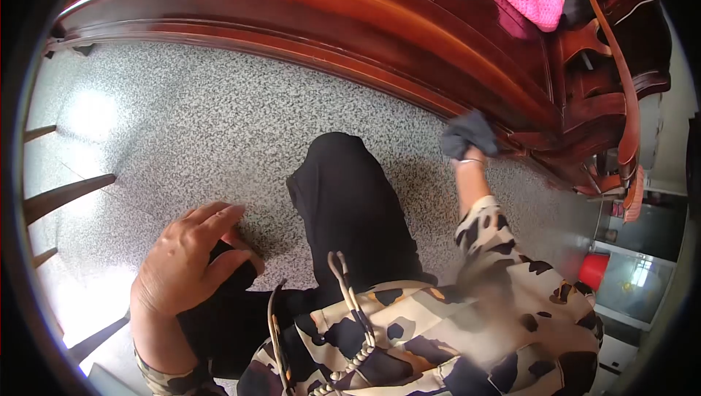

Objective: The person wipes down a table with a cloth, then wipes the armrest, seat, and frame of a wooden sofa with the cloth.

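Note:
My right hand (475, 155) is stretched forward with a dark grey cloth (467, 133) in it, and the cloth covers most of the fingers. The cloth is at the lower front edge of a glossy red-brown wooden bench (350, 20); whether it presses on the wood I cannot tell. A thin bracelet circles the right wrist. My left hand (191, 253) lies over my bent left knee in black trousers, its thumb apart from the fingers, holding nothing.
Pink, yellow and blue cloths (531, 1) lie on the bench at upper right, beside its curved armrest (621, 82). Dark wooden legs (69, 197) stand at left on the speckled floor (219, 118). A red container (593, 269) is at right, near a glass-fronted cabinet (635, 286).

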Demonstrator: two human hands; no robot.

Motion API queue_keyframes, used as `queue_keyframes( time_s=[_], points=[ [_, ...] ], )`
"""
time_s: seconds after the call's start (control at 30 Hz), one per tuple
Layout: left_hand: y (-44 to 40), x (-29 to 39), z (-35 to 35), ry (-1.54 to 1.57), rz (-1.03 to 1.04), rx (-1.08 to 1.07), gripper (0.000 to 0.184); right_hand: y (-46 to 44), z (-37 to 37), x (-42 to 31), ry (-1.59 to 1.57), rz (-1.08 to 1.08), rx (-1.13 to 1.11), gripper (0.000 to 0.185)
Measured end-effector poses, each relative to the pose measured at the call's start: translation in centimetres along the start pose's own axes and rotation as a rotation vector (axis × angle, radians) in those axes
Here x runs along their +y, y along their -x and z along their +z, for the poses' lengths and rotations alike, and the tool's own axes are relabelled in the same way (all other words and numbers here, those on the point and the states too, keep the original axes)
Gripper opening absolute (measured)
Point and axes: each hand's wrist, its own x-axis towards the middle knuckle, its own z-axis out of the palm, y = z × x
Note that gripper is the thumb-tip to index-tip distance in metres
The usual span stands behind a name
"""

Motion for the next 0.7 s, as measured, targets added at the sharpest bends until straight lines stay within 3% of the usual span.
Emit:
queue_keyframes(
  time_s=[0.03, 0.13, 0.2, 0.33, 0.43, 0.47, 0.53, 0.57, 0.63, 0.67, 0.7],
  points=[
    [0.0, -0.2, 0.2, 0.001, -0.003, -0.008, 0.041, -1.6, -2.8, -2.2, -0.315, 0.143, -0.014, 0.024],
    [0.3, -0.6, 0.6, -0.063, -0.048, -0.006, 0.040, -2.8, -4.1, -6.0, -0.046, 0.251, 0.377, 0.025],
    [0.3, -0.6, 0.8, -0.031, -0.038, 0.017, 0.040, -7.8, -5.9, -3.8, -0.027, 0.373, 0.405, 0.024],
    [-0.1, 0.1, 0.5, -0.032, -0.022, -0.006, 0.040, -5.1, 8.4, 4.6, -0.243, 0.442, 0.311, 0.030],
    [-0.5, 0.5, 0.9, -0.043, 0.037, -0.013, 0.041, -0.9, 17.6, 12.3, -0.346, 0.653, 0.137, 0.041],
    [-0.7, 0.8, 1.0, -0.039, 0.034, -0.032, 0.041, -0.1, 19.8, 15.3, -0.309, 0.615, -0.031, 0.031],
    [-1.2, 1.1, 1.4, -0.037, 0.039, -0.061, 0.042, 3.0, 26.2, 17.8, -0.287, 0.775, -0.182, 0.028],
    [-1.5, 1.2, 1.6, -0.047, 0.074, -0.059, 0.042, 2.7, 27.1, 19.9, -0.633, 1.010, -0.461, 0.027],
    [-2.3, 1.7, 1.8, -0.062, 0.127, -0.068, 0.042, 1.8, 27.0, 19.9, -0.989, 1.198, -0.751, 0.027],
    [-2.6, 2.1, 1.8, -0.007, 0.091, -0.091, 0.042, 2.0, 27.3, 18.3, -0.694, 1.012, -0.335, 0.026],
    [-2.9, 2.3, 1.8, 0.048, 0.052, -0.107, 0.041, 2.0, 26.1, 16.5, -0.561, 0.862, -0.184, 0.025]
  ],
)
